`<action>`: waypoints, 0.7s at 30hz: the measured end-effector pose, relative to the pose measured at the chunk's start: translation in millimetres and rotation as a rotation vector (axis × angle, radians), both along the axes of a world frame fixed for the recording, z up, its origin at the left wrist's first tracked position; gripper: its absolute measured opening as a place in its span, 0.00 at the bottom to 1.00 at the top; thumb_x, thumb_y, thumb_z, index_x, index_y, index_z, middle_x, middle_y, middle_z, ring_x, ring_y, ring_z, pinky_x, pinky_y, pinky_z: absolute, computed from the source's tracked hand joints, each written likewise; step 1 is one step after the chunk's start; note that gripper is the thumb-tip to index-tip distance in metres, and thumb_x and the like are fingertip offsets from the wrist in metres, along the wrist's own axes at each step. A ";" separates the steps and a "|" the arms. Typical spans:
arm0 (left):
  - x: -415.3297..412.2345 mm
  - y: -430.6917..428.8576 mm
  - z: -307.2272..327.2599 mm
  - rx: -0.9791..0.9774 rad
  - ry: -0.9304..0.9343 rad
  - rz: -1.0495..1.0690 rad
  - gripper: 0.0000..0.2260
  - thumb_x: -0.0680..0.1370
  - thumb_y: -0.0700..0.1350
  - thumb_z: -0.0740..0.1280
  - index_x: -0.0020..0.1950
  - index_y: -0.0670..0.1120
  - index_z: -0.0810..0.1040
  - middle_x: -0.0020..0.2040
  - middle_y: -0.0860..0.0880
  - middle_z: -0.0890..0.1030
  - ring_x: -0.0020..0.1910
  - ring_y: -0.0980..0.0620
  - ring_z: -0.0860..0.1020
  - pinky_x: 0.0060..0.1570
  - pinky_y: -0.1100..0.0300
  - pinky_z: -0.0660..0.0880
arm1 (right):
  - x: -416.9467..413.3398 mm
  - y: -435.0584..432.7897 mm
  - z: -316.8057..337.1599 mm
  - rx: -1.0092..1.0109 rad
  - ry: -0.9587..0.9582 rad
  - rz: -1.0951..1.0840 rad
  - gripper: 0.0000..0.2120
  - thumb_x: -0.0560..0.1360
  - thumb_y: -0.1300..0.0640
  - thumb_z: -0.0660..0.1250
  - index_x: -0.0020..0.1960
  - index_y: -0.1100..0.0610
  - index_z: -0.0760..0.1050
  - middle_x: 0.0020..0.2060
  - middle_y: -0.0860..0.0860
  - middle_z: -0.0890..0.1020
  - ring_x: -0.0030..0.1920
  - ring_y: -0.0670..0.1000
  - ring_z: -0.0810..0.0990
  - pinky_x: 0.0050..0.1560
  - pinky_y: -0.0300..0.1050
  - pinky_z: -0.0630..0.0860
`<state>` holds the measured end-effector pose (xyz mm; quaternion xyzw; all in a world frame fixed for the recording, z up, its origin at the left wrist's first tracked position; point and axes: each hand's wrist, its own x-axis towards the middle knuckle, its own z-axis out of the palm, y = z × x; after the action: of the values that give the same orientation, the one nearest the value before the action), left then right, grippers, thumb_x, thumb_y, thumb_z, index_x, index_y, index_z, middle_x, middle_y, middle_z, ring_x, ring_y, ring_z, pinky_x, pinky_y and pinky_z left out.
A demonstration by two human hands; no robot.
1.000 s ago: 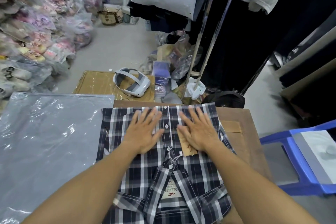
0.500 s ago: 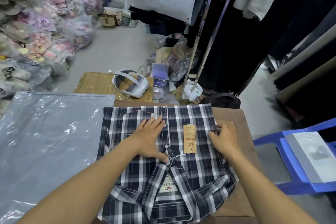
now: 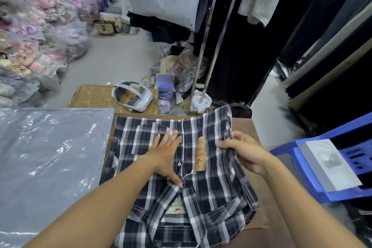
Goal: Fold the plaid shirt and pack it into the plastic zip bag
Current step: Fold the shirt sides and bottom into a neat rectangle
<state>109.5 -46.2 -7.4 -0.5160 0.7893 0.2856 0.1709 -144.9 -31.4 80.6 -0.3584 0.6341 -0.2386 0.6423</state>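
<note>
The navy-and-white plaid shirt (image 3: 141,139) lies front-up on a brown table, its collar and neck label nearest me. A tan hang tag (image 3: 200,154) rests by the button line. My left hand (image 3: 166,156) presses flat on the shirt's middle, fingers spread. My right hand (image 3: 244,150) pinches the shirt's right edge and lifts it, so the far right corner stands up off the table. A large clear plastic zip bag (image 3: 50,153) lies flat to the left of the shirt.
A brown table (image 3: 267,233) carries the shirt. A blue plastic chair (image 3: 306,171) with a grey-white packet stands at right. Beyond the table are a white headset (image 3: 132,95) on a cardboard box, a clothes rack and piles of bagged goods at left.
My right hand slid from the shirt's middle to its right edge, gripped it and raised it. My left hand stayed pressed on the centre.
</note>
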 end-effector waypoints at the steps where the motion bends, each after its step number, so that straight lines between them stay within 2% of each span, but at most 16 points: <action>1: 0.5 0.5 2.5 -0.003 0.006 0.003 0.69 0.55 0.72 0.75 0.78 0.50 0.32 0.77 0.52 0.28 0.74 0.49 0.26 0.75 0.44 0.31 | 12.4 -0.4 9.8 -0.025 -0.034 0.040 0.27 0.66 0.59 0.79 0.61 0.61 0.73 0.55 0.66 0.84 0.53 0.65 0.80 0.60 0.65 0.70; 3: 0.1 0.4 3.2 0.008 0.034 0.025 0.71 0.52 0.72 0.75 0.78 0.51 0.32 0.76 0.52 0.28 0.75 0.48 0.28 0.76 0.44 0.34 | 42.0 -3.0 23.9 -0.054 -0.073 0.127 0.20 0.71 0.64 0.75 0.61 0.62 0.74 0.55 0.65 0.84 0.50 0.63 0.82 0.55 0.58 0.77; 4: 1.3 -0.2 4.6 0.022 0.088 0.070 0.72 0.49 0.72 0.76 0.79 0.52 0.36 0.77 0.52 0.31 0.77 0.46 0.32 0.77 0.45 0.38 | 59.6 -4.0 30.2 -0.069 -0.078 0.163 0.20 0.72 0.65 0.74 0.62 0.62 0.74 0.53 0.64 0.85 0.46 0.60 0.83 0.47 0.51 0.82; 5: 4.9 -0.8 9.0 0.061 0.213 0.172 0.70 0.46 0.70 0.78 0.79 0.53 0.45 0.79 0.51 0.38 0.79 0.44 0.40 0.78 0.45 0.47 | 76.2 -6.1 32.8 -0.083 -0.072 0.188 0.20 0.72 0.65 0.74 0.62 0.62 0.74 0.51 0.63 0.85 0.42 0.57 0.83 0.37 0.45 0.81; 6: 10.9 -2.4 11.6 0.138 0.399 0.306 0.62 0.48 0.65 0.82 0.77 0.52 0.56 0.80 0.48 0.51 0.78 0.42 0.54 0.76 0.46 0.58 | 93.0 -7.9 34.0 -0.094 -0.060 0.207 0.21 0.72 0.65 0.74 0.62 0.61 0.74 0.48 0.62 0.85 0.39 0.54 0.83 0.31 0.41 0.79; 7: 19.3 -1.5 16.7 0.187 0.566 0.400 0.48 0.55 0.55 0.83 0.71 0.51 0.66 0.74 0.46 0.65 0.73 0.43 0.65 0.71 0.49 0.68 | 109.3 -10.2 33.8 -0.101 -0.046 0.220 0.21 0.72 0.64 0.75 0.62 0.61 0.73 0.46 0.62 0.85 0.36 0.53 0.83 0.29 0.39 0.78; 8: 29.9 -0.4 21.0 0.162 0.648 0.473 0.31 0.63 0.46 0.81 0.63 0.51 0.74 0.65 0.47 0.75 0.66 0.46 0.73 0.65 0.53 0.73 | 126.0 -12.0 33.8 -0.101 -0.036 0.226 0.22 0.72 0.63 0.75 0.62 0.61 0.71 0.43 0.60 0.85 0.34 0.52 0.83 0.30 0.40 0.79; 9: 42.2 2.5 26.0 0.102 0.684 0.529 0.17 0.69 0.39 0.76 0.54 0.53 0.78 0.55 0.50 0.81 0.58 0.51 0.79 0.58 0.58 0.77 | 141.2 -13.9 32.9 -0.098 -0.025 0.229 0.23 0.72 0.62 0.75 0.63 0.61 0.69 0.42 0.58 0.84 0.33 0.50 0.83 0.31 0.41 0.80; 10: 56.4 4.8 29.3 0.064 0.721 0.622 0.12 0.73 0.36 0.71 0.45 0.53 0.80 0.46 0.52 0.83 0.49 0.56 0.81 0.50 0.62 0.77 | 156.4 -15.6 30.9 -0.094 -0.021 0.232 0.24 0.72 0.62 0.75 0.63 0.62 0.68 0.42 0.57 0.84 0.31 0.50 0.83 0.32 0.42 0.80; 11: 69.5 7.6 32.8 0.053 0.779 0.732 0.11 0.75 0.36 0.68 0.40 0.52 0.81 0.41 0.51 0.83 0.43 0.57 0.81 0.45 0.64 0.76 | 171.4 -16.7 28.6 -0.086 -0.024 0.238 0.25 0.72 0.61 0.75 0.63 0.62 0.66 0.42 0.57 0.83 0.31 0.49 0.83 0.32 0.42 0.81; 13: 93.7 9.6 33.7 0.181 0.968 1.020 0.09 0.76 0.44 0.67 0.39 0.46 0.84 0.40 0.44 0.83 0.40 0.48 0.80 0.44 0.57 0.75 | 199.7 -16.8 22.4 -0.056 -0.054 0.252 0.22 0.73 0.61 0.74 0.58 0.61 0.65 0.41 0.58 0.83 0.30 0.50 0.83 0.33 0.43 0.82; 14: 102.8 10.0 37.5 0.270 1.062 1.156 0.12 0.76 0.49 0.66 0.39 0.45 0.85 0.39 0.43 0.84 0.38 0.46 0.81 0.43 0.57 0.76 | 212.8 -16.4 19.0 -0.033 -0.079 0.255 0.19 0.73 0.61 0.74 0.55 0.59 0.65 0.40 0.58 0.83 0.30 0.51 0.83 0.34 0.44 0.83; 16: 120.4 5.5 34.2 0.351 1.219 1.300 0.26 0.81 0.56 0.56 0.37 0.45 0.87 0.36 0.45 0.86 0.36 0.47 0.84 0.40 0.59 0.78 | 235.0 -15.3 10.5 0.008 -0.114 0.291 0.19 0.73 0.58 0.75 0.53 0.57 0.65 0.41 0.57 0.82 0.32 0.51 0.84 0.39 0.46 0.84; 18: 133.6 3.2 32.4 0.374 1.242 1.356 0.28 0.82 0.59 0.51 0.48 0.42 0.84 0.41 0.43 0.86 0.41 0.52 0.85 0.42 0.63 0.79 | 250.1 -14.2 0.5 0.022 -0.092 0.362 0.20 0.73 0.54 0.75 0.58 0.57 0.68 0.46 0.57 0.82 0.37 0.51 0.85 0.43 0.46 0.84; 19: 136.6 6.2 35.7 0.385 1.200 1.331 0.26 0.82 0.60 0.51 0.55 0.42 0.81 0.49 0.43 0.85 0.49 0.54 0.84 0.49 0.67 0.76 | 254.2 -14.4 -4.6 0.010 -0.055 0.382 0.19 0.74 0.52 0.74 0.59 0.56 0.70 0.47 0.56 0.83 0.38 0.50 0.85 0.42 0.44 0.84; 21: 141.5 13.1 31.7 0.401 1.076 1.233 0.23 0.78 0.62 0.59 0.62 0.47 0.79 0.63 0.47 0.80 0.64 0.53 0.76 0.62 0.63 0.68 | 254.9 -15.8 -12.6 -0.087 0.088 0.380 0.15 0.76 0.49 0.71 0.59 0.54 0.74 0.48 0.52 0.84 0.42 0.48 0.84 0.41 0.43 0.83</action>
<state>251.0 -33.1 24.3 -0.6080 0.2744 0.6694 -0.3270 110.0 -47.2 68.0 -0.5090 0.5718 -0.1242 0.6313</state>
